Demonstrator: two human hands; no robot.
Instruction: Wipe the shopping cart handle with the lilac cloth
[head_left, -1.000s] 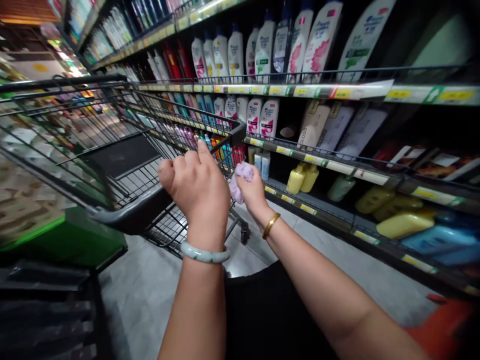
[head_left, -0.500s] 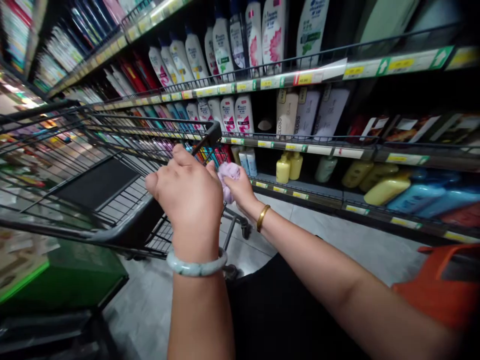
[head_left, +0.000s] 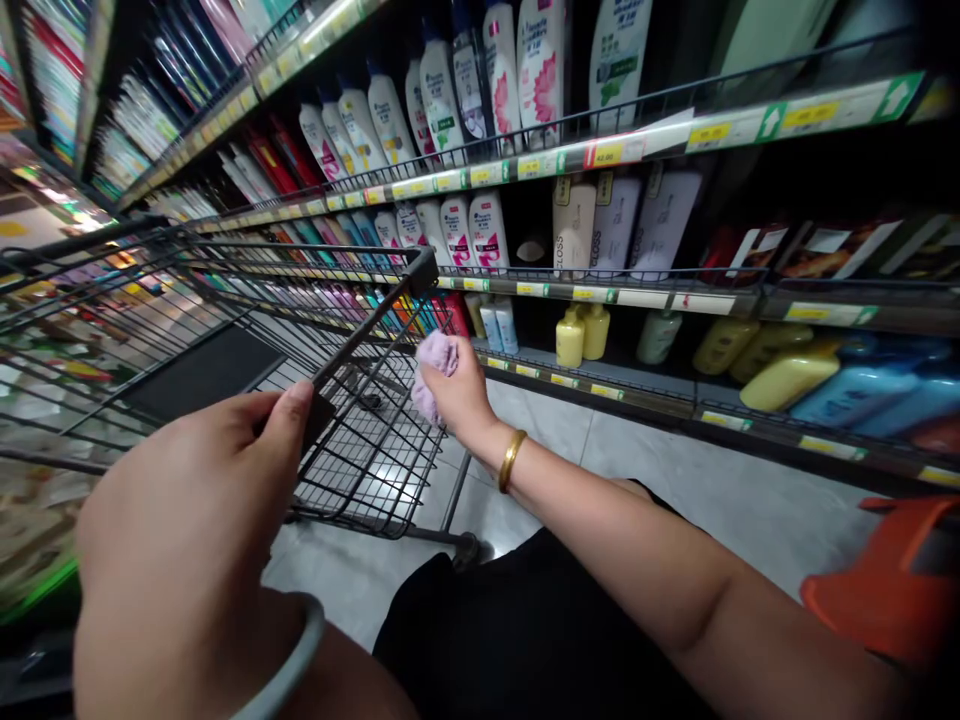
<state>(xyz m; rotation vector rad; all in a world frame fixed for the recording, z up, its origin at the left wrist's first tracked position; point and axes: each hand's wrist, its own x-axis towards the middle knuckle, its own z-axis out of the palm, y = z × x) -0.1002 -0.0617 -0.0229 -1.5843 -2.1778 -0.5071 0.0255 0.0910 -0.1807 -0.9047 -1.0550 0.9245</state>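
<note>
My right hand, with a gold bangle at its wrist, is closed on a crumpled lavender cloth. The cloth is against or just beside the near wire side of a black shopping cart. My left hand, large in the foreground with a pale bangle, has its fingers curled over the dark handle bar of the cart. Thumb and forefinger meet near the bar; the other fingers are hidden beneath the hand. A black rim bar runs from there up to the cart's corner.
Shelves of shampoo bottles line the right side, with yellow bottles on the lowest shelf. Grey floor tiles lie between cart and shelf. An orange object stands at right, and a green-edged display at left.
My left hand has moved left and down, closer to the camera, uncovering the rim bar. My right hand has shifted slightly left and down with the cloth along the cart.
</note>
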